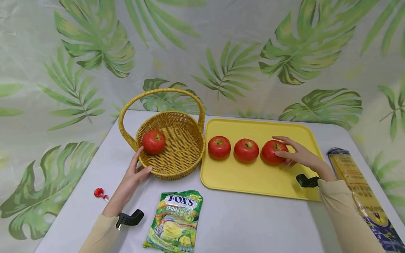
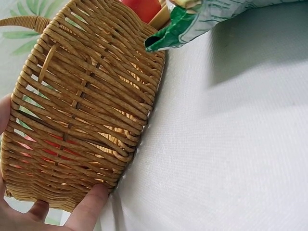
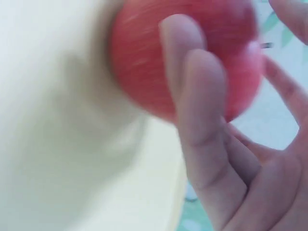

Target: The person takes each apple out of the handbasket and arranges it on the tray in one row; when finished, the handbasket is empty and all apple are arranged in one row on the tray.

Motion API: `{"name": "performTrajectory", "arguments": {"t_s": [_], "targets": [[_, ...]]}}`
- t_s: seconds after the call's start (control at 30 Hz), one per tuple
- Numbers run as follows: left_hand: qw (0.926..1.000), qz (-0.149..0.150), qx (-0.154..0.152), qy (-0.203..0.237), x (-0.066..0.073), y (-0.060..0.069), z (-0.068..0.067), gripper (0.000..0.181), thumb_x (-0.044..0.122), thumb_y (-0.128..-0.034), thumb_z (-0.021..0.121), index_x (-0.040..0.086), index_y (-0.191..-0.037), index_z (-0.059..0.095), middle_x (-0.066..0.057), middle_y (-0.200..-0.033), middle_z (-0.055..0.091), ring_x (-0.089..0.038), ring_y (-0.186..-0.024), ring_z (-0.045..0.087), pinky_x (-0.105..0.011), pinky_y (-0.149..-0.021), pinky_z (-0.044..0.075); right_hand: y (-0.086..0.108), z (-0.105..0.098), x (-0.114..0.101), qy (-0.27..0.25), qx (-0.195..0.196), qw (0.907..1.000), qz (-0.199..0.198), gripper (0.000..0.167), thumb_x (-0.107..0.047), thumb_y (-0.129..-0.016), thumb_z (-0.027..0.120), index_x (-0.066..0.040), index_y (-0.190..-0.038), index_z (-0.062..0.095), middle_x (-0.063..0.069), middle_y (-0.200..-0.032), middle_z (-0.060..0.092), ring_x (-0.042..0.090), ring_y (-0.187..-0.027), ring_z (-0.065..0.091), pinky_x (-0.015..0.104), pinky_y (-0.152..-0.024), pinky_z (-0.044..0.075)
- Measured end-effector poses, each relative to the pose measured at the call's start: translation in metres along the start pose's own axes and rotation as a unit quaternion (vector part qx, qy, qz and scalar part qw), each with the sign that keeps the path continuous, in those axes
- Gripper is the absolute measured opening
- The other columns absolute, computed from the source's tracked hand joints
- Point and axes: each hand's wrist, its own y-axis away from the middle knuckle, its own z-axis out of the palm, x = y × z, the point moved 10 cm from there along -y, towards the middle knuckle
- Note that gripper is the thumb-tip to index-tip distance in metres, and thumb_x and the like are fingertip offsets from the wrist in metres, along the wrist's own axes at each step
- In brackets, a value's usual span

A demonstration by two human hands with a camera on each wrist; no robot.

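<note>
A yellow wicker basket [image 1: 177, 154] with a tall handle stands at the left, one red apple [image 1: 153, 142] inside it. My left hand [image 1: 134, 177] rests against its near-left side, fingers spread. In the left wrist view, fingertips [image 2: 94, 202] touch the woven outer wall. On the yellow tray [image 1: 253, 182], my right hand [image 1: 299, 154] grips the rightmost apple [image 1: 272, 152], thumb and fingers around its side. Two more apples, one in the middle [image 1: 246, 150] and one at the left [image 1: 219, 147], sit in line beside it. The right wrist view is blurred; whether the gripped apple touches the tray, I cannot tell.
A green FOX'S candy bag [image 1: 175, 221] lies in front of the basket. To the left is a red lollipop [image 1: 99, 192]. A long yellow and blue packet [image 1: 364, 193] lies right of the tray, close to my right forearm. Leaf-patterned cloth [image 1: 227, 70] hangs behind the table.
</note>
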Motion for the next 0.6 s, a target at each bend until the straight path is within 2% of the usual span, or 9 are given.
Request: {"name": "performTrajectory", "arguments": {"t_s": [0.2, 0.3, 0.43, 0.6], "targets": [[1.0000, -0.001, 0.001, -0.003, -0.001, 0.000, 0.000, 0.074, 0.015, -0.0986, 0.053, 0.036, -0.154, 0.008, -0.003, -0.157, -0.015, -0.040, -0.138, 0.018, -0.044, -0.103, 0.033, 0.004, -0.006, -0.038, 0.029, 0.039, 0.9973, -0.056, 0.058, -0.026, -0.097, 0.058, -0.013, -0.148, 0.033, 0.019, -0.144, 0.034, 0.034, -0.071, 0.064, 0.039, -0.063, 0.055], [1.0000, -0.003, 0.002, -0.004, -0.001, 0.000, 0.000, 0.074, 0.013, -0.0988, 0.052, 0.036, -0.153, 0.008, -0.004, -0.157, -0.015, -0.040, -0.138, 0.018, -0.044, -0.103, 0.033, 0.004, -0.002, -0.063, 0.017, 0.047, 0.9948, -0.089, 0.053, -0.021, -0.097, 0.057, -0.011, -0.145, 0.037, 0.017, -0.141, 0.040, 0.033, -0.081, 0.065, 0.036, -0.066, 0.056], [1.0000, -0.006, 0.005, -0.004, 0.000, 0.001, 0.001, 0.074, 0.011, -0.0989, 0.050, 0.036, -0.154, 0.007, -0.004, -0.157, -0.016, -0.041, -0.138, 0.018, -0.047, -0.105, 0.031, -0.002, 0.014, -0.095, 0.004, 0.042, 0.9914, -0.124, 0.049, -0.016, -0.096, 0.059, -0.010, -0.141, 0.042, 0.018, -0.129, 0.051, 0.034, -0.089, 0.065, 0.035, -0.069, 0.056], [1.0000, -0.004, 0.004, 0.000, 0.000, 0.000, 0.002, 0.074, 0.011, -0.0989, 0.051, 0.036, -0.154, 0.007, -0.003, -0.157, -0.017, -0.040, -0.139, 0.018, -0.051, -0.106, 0.028, -0.022, 0.047, -0.125, -0.004, 0.012, 0.9893, -0.145, 0.044, -0.015, -0.095, 0.062, -0.012, -0.137, 0.048, 0.019, -0.123, 0.054, 0.035, -0.085, 0.064, 0.038, -0.069, 0.055]]}}
